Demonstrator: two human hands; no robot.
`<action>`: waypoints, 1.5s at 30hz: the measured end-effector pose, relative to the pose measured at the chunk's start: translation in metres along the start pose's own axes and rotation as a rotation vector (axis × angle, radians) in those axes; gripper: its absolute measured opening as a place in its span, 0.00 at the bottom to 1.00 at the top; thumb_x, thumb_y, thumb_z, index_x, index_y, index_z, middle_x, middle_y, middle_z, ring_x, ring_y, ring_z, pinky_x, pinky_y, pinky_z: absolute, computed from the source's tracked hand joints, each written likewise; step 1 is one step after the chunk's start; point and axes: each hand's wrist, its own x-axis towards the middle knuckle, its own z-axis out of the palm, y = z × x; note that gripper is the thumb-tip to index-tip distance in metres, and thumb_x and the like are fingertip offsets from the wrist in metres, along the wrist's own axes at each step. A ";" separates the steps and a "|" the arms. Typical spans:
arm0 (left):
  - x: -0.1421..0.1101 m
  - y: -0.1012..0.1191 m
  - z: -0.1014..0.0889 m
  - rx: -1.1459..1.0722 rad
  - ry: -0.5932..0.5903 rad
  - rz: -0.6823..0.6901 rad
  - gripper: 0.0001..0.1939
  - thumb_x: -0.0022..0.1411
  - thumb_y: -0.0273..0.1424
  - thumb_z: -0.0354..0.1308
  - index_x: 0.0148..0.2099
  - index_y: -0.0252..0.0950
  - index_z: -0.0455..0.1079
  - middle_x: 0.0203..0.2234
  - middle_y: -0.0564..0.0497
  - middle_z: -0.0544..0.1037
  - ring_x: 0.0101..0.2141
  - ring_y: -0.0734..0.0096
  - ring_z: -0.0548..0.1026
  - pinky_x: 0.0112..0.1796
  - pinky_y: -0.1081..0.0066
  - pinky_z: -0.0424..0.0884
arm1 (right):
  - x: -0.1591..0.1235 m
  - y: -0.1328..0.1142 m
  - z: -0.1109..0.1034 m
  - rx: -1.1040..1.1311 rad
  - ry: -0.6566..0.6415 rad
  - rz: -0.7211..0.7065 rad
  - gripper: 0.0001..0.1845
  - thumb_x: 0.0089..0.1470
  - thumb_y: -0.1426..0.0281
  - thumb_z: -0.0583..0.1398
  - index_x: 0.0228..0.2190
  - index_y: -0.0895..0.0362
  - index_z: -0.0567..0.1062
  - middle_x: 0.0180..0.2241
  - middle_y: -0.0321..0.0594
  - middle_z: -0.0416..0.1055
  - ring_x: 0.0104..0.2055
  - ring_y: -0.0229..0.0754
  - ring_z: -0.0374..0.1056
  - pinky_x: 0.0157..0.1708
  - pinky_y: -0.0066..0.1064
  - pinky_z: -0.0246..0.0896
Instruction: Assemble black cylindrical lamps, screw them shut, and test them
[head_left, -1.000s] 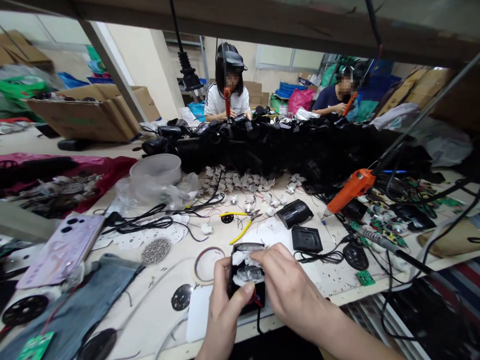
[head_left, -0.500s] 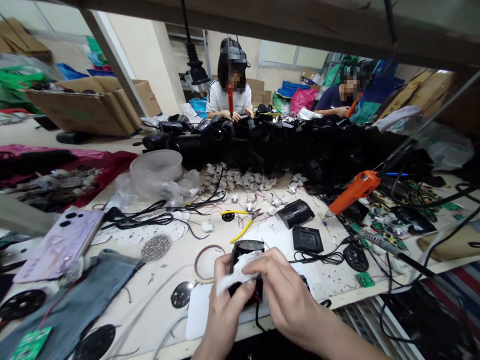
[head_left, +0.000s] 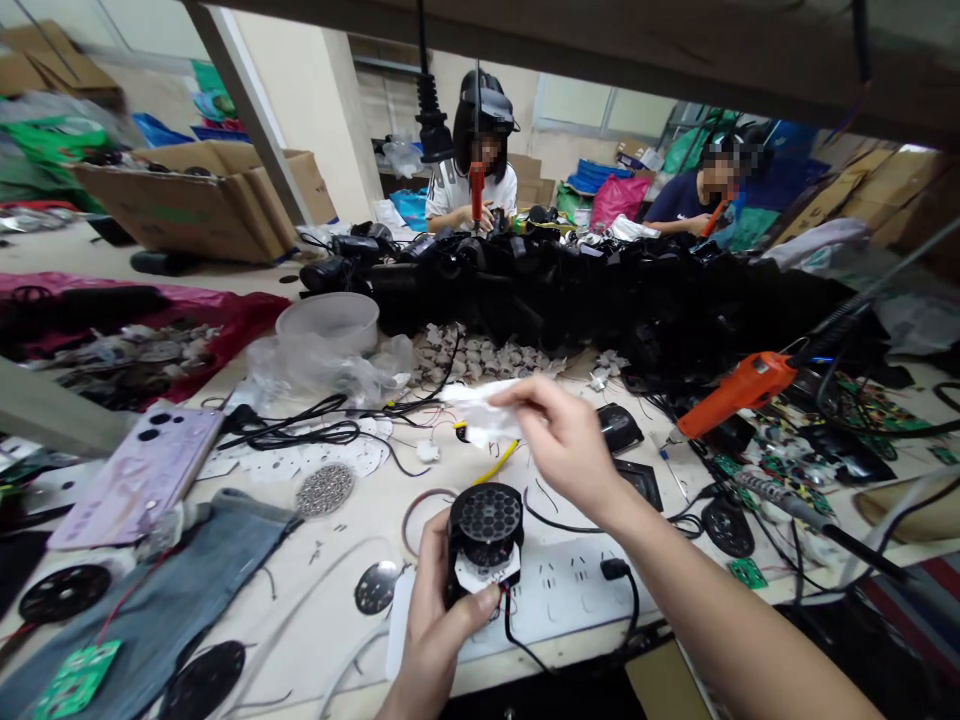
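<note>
My left hand is wrapped round a black device with a honeycomb grille, held upright near the bench's front edge. Its thumb presses by the white part below the grille, and a black cord hangs from the device. Farther forward, my right hand pinches a crumpled white tissue over the bench, apart from the device. Partly hidden beneath the tissue are yellow-handled pliers. A white power strip with a black plug lies beside the device.
An orange electric screwdriver hangs at right, near a soldering iron and green circuit boards. Black housings are heaped behind small white motors. A purple phone box lies left. Two people sit opposite.
My right hand has lifted the tissue off the device and carried it forward, uncovering the honeycomb grille. My left hand still grips the device. The view has shifted slightly.
</note>
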 end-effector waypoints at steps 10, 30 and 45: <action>-0.005 -0.005 -0.002 -0.153 0.016 -0.067 0.33 0.42 0.32 0.65 0.54 0.38 0.68 0.51 0.48 0.74 0.59 0.48 0.62 0.54 0.64 0.62 | 0.003 0.001 0.009 -0.063 -0.385 -0.046 0.13 0.60 0.75 0.55 0.46 0.56 0.74 0.46 0.43 0.73 0.50 0.43 0.68 0.51 0.38 0.62; -0.012 -0.005 0.022 -0.422 -0.097 -0.542 0.31 0.50 0.29 0.58 0.58 0.36 0.65 0.37 0.45 0.81 0.39 0.53 0.78 0.43 0.57 0.71 | -0.090 0.075 -0.081 -0.235 -0.010 0.295 0.13 0.59 0.62 0.55 0.35 0.55 0.77 0.38 0.43 0.74 0.41 0.46 0.70 0.39 0.36 0.65; -0.013 -0.004 0.025 -0.362 -0.075 -0.526 0.33 0.47 0.29 0.59 0.59 0.39 0.64 0.37 0.49 0.80 0.37 0.56 0.78 0.42 0.60 0.70 | -0.050 0.123 -0.067 -0.936 -0.080 0.606 0.38 0.54 0.50 0.58 0.57 0.61 0.63 0.51 0.59 0.63 0.53 0.64 0.60 0.49 0.47 0.57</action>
